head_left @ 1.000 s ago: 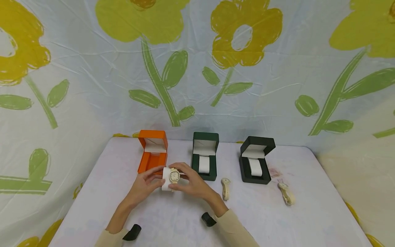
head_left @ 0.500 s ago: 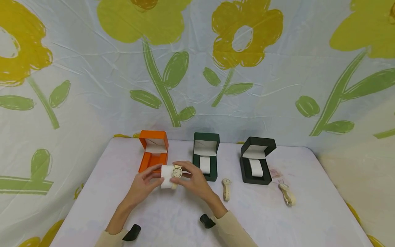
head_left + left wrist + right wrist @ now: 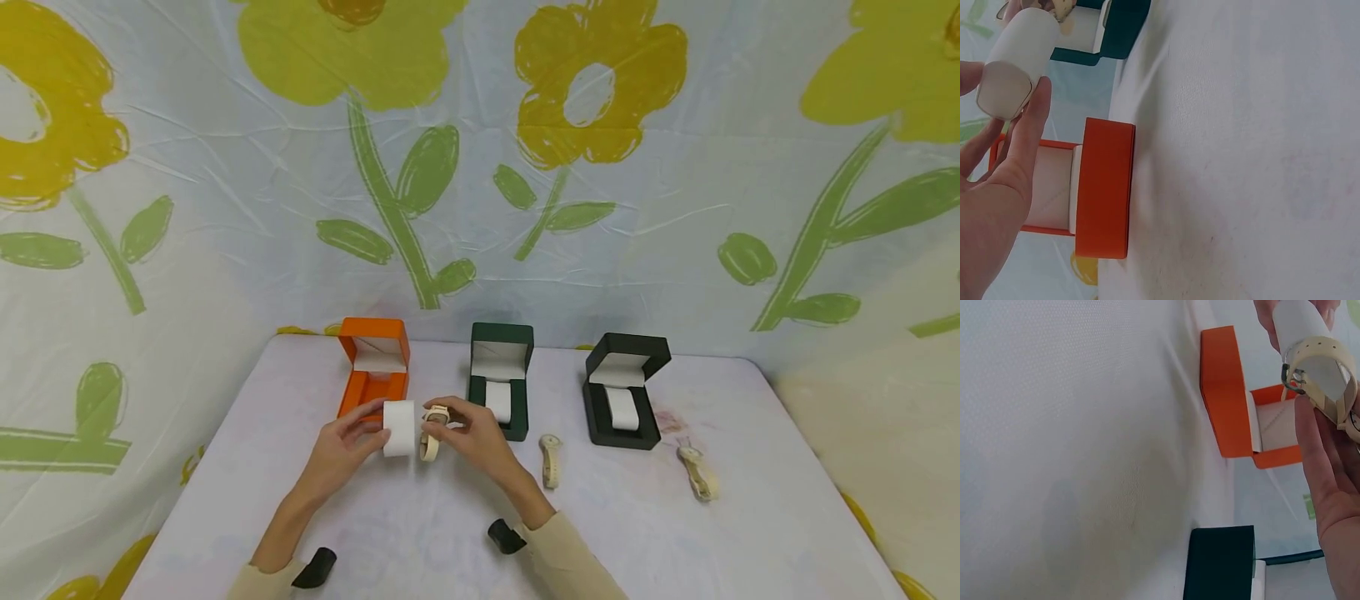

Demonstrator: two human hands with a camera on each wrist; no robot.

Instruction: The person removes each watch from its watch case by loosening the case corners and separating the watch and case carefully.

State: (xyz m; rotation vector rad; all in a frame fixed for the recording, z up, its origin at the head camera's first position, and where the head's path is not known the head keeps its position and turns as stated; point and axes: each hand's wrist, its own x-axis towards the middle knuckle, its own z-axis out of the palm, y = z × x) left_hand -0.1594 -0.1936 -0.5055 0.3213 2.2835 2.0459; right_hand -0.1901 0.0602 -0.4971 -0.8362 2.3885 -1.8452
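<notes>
A white watch cushion (image 3: 399, 428) is pinched between the thumb and fingers of my left hand (image 3: 336, 457), in front of the orange box. My right hand (image 3: 476, 437) holds a cream-strapped wristwatch (image 3: 429, 446) just to the right of the cushion, with a small gap between them in the head view. The right wrist view shows the buckled strap (image 3: 1324, 347) as a closed loop at the cushion's end. Behind the hands, the open orange watch box (image 3: 372, 367) has no cushion in its recess.
An open green box (image 3: 501, 350) and an open black box (image 3: 628, 354) each hold a white cushion. Two more cream-strapped watches lie on the table, one middle watch (image 3: 550, 462) and one right watch (image 3: 697, 473). A flowered cloth (image 3: 480, 275) hangs behind.
The watch was around the cushion a second ago. My right hand has slid it off to the right, while my left hand has shifted slightly left with the cushion.
</notes>
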